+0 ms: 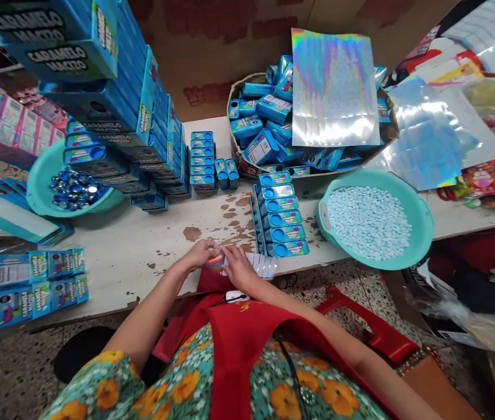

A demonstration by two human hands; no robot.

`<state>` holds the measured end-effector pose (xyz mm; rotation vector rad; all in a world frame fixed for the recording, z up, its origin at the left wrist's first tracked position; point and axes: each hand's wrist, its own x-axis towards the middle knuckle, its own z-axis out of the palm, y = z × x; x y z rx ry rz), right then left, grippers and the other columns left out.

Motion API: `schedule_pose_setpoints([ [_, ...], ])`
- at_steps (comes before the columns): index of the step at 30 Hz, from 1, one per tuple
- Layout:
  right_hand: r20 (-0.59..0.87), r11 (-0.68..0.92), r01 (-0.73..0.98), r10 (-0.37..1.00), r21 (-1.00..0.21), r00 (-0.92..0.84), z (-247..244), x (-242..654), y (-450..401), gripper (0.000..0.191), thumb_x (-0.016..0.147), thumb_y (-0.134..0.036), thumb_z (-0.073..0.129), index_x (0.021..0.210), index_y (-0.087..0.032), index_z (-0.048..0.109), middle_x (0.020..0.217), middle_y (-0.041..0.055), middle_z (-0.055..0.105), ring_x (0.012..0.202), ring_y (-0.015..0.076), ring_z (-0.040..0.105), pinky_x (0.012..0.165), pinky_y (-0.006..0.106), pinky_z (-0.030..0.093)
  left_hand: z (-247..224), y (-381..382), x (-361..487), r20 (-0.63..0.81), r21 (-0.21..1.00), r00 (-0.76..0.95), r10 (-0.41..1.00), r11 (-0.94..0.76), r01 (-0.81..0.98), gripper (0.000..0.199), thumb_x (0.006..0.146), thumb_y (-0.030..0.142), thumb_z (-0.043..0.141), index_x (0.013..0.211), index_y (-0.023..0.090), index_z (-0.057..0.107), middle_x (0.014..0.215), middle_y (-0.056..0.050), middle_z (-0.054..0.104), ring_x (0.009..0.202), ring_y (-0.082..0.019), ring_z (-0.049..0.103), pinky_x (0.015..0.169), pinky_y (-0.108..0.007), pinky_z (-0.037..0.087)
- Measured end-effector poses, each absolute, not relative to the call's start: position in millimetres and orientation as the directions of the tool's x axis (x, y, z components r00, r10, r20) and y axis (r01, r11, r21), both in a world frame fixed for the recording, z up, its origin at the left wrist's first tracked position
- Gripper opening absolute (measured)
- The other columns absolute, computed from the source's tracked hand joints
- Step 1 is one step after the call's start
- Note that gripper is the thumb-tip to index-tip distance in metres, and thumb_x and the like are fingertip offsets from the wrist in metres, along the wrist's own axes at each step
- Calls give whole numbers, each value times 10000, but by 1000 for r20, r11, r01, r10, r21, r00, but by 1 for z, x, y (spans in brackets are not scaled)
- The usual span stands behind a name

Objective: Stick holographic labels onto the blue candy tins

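From where I stand, the work looks to be partway along. Take the row of small boxes [284, 217] as the mark: it stands neatly lined up, most tops showing a round blue recess, though one near the far end looks silvery. Just left of its near end is the shiny sheet [265, 266], slit into strips, at the table's near edge. The left hand [202, 254] has its fingertips pinched together on a glinting bit of it. The right hand [239, 267] lies over it with bent fingers; whether it grips or only presses, I cannot tell.

I'd judge plenty is left: behind the row, a big carton [249, 169] is heaped with loose boxes [276, 108], with a large silver sheet [334, 87] lying on top. More silver sheets [424, 131] are spread well to the right of the row. Farther back on its left stand a small stack of boxes [202, 163] and, just beside that, two upright boxes [227, 172].

Right of the row sits a bowl of pale sweets [424, 239]. Well to its left, tall piled boxes [111, 111] hem in the table [142, 239]. Between row and hands, nothing seems to block the way.
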<state>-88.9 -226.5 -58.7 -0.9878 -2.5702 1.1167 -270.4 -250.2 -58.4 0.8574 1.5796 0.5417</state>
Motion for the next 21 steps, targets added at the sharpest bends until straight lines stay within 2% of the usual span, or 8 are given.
schedule_pose_setpoints([
  [3,-103,539,500,604,-678,-791,-59,-88,-229,537,803,-126,550,1323,-161,423,1303,142,460,1178,274,402,998,474,375,-68,-254,-267,-647,747,-111,755,656,110,230,615,324,588,700,112,614,589,5,546,549,-102,450,540,-225,346],
  [6,-101,552,523,619,-650,-779,-56,-88,-229,497,793,-130,570,1279,-162,475,1315,142,459,1173,277,415,983,475,388,-75,-258,-265,-633,757,-148,760,647,86,206,616,324,582,674,128,605,569,11,535,546,-102,446,531,-221,334],
  [10,-60,596,503,606,-626,-793,-53,-89,-229,370,797,-136,574,1161,-205,573,1303,119,483,1141,267,441,943,468,414,-79,-257,-265,-618,776,-124,776,628,63,205,596,327,571,650,130,579,564,14,516,544,-97,432,528,-218,327],
  [14,-35,614,494,606,-616,-795,-53,-91,-229,310,788,-161,608,1095,-205,600,1259,107,522,1107,258,452,921,440,421,-76,-252,-267,-608,784,-99,788,616,78,217,579,341,561,635,132,547,555,22,491,541,-93,420,534,-220,326],
  [18,-27,609,545,652,-577,-758,-54,-98,-221,147,814,-239,605,955,-204,628,1030,94,620,973,244,506,820,377,439,-74,-247,-269,-591,792,-73,803,595,136,230,603,360,544,641,133,556,534,32,471,518,-87,392,527,-225,313],
  [21,-45,607,558,654,-566,-755,-52,-104,-214,66,842,-228,567,857,-201,625,850,69,636,869,220,537,759,332,424,-77,-242,-272,-559,804,-60,827,558,208,221,616,349,556,644,131,580,552,28,497,545,-95,409,553,-230,323],
])
